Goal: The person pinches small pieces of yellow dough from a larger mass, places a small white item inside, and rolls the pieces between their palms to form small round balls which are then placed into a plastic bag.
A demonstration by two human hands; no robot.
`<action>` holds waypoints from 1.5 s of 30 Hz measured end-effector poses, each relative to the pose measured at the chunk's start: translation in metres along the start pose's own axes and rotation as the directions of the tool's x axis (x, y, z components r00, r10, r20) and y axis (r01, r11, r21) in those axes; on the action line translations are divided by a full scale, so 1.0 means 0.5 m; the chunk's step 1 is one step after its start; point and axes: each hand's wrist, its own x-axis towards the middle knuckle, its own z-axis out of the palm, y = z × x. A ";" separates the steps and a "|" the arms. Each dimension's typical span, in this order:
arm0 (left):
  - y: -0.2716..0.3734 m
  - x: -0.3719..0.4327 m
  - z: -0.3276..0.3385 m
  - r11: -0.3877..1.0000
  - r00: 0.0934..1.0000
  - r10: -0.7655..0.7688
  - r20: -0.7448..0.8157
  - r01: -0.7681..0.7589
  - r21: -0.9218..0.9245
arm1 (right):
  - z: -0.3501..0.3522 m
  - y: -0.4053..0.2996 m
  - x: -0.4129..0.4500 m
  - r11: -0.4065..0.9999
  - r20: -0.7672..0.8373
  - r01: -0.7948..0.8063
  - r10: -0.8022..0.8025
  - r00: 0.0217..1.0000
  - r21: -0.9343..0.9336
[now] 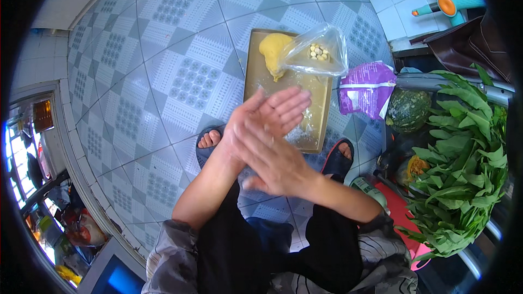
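My left hand (282,108) is held palm up, fingers stretched out, above the near half of a gold baking tray (255,77). Across its wrist and the heel of its palm lies my right hand (271,161), flat, slightly blurred and with the thumb apart. Nothing is held in either hand. At the tray's far end sits a lump of yellow dough (273,51). A clear plastic bag (300,55) with small pale-yellow round pieces (318,52) partly overlaps it. White flour-like powder (300,134) is scattered at the tray's near end, partly hidden behind my hands.
The tray rests on patterned floor tiles (194,81) between my sandalled feet. Right of it stand a purple printed bag (365,90), a green pumpkin (408,110), a cut pumpkin (410,169) and a rack with leafy greens (466,171). A doorway (61,130) opens at left.
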 end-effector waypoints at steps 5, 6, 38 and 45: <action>0.022 -0.008 0.019 0.999 0.999 0.022 -0.023 -0.021 0.025 | -0.032 0.018 -0.019 0.983 0.003 -0.176 0.176 0.984 -0.054; 0.017 -0.009 0.014 0.999 0.999 0.008 -0.046 -0.010 -0.043 | -0.025 0.005 -0.019 0.988 0.044 -0.146 0.148 0.988 -0.055; 0.013 -0.032 0.065 0.985 0.989 -0.009 0.150 -0.017 0.170 | -0.036 -0.018 -0.038 0.958 -0.153 -0.198 0.168 0.974 -0.207; -0.037 -0.016 0.013 0.930 0.977 0.038 0.210 -0.111 0.351 | -0.022 -0.018 0.011 0.957 -0.122 -0.111 0.080 0.989 -0.268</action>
